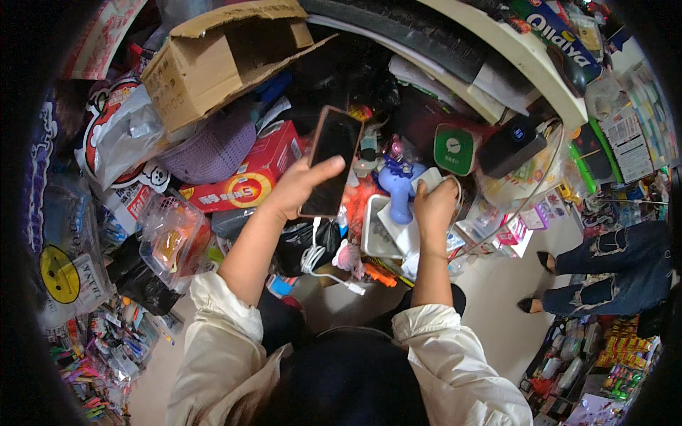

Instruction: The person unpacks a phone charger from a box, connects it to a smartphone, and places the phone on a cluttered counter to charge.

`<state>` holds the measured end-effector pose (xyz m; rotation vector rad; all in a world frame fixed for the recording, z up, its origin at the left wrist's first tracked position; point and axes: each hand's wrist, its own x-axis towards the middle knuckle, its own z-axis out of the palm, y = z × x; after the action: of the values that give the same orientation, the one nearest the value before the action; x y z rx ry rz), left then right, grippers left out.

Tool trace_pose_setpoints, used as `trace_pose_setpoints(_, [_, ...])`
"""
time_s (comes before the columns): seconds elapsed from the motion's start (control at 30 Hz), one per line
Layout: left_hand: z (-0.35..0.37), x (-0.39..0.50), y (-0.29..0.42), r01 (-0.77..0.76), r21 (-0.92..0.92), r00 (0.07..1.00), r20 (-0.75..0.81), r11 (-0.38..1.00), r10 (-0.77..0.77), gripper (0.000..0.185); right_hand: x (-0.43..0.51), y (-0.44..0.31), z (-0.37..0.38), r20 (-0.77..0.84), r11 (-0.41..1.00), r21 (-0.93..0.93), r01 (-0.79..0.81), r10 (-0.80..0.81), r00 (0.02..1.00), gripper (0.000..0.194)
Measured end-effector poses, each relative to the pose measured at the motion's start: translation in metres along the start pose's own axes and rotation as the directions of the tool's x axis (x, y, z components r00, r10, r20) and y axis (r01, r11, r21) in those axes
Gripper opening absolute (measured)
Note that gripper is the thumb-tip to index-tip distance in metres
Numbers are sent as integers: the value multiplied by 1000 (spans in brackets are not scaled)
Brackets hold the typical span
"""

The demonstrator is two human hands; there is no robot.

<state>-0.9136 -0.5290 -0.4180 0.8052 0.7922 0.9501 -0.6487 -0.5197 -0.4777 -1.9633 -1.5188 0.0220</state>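
Observation:
My left hand point(298, 186) grips a smartphone point(337, 160) with a dark screen, the thumb lying across the glass. From the phone's lower edge hangs a white charging cable point(313, 255), its other plug dangling loose. My right hand point(437, 205) pinches a small white block point(428, 180), perhaps a power adapter; a pale cord loops beside the fingers. Just left of that hand stands a blue plastic object point(398, 186) whose kind I cannot tell. Below it sits a white tray point(367, 226), partly covered by white paper.
An open cardboard box point(197, 80) rests above a purple woven basket point(213, 152) and a red carton point(266, 160). A green payment sign point(454, 149) stands beside a black device point(511, 146). At right, a person in ripped jeans point(613, 271) stands near the shelves.

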Motion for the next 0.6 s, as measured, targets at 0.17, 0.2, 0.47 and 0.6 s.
trace_pose_setpoints(0.17, [-1, -27, 17, -197, -138, 979, 28, 971, 203, 54, -21, -13, -44, 272, 997, -32, -64, 71, 960, 30])
trace_pose_setpoints(0.2, [1, -29, 17, -225, -167, 972, 27, 960, 232, 54, -30, -15, -54, 358, 997, -66, -31, 52, 932, 27])
trace_pose_setpoints(0.47, [6, -25, 11, -302, -161, 953, -73, 940, 294, 69, -94, 7, -77, 902, 870, 428, -244, -392, 181, 50])
trace_pose_setpoints(0.6, [7, -23, 7, -320, -181, 947, -78, 930, 311, 70, -133, 7, -71, 853, 593, 516, -618, -418, 312, 63])
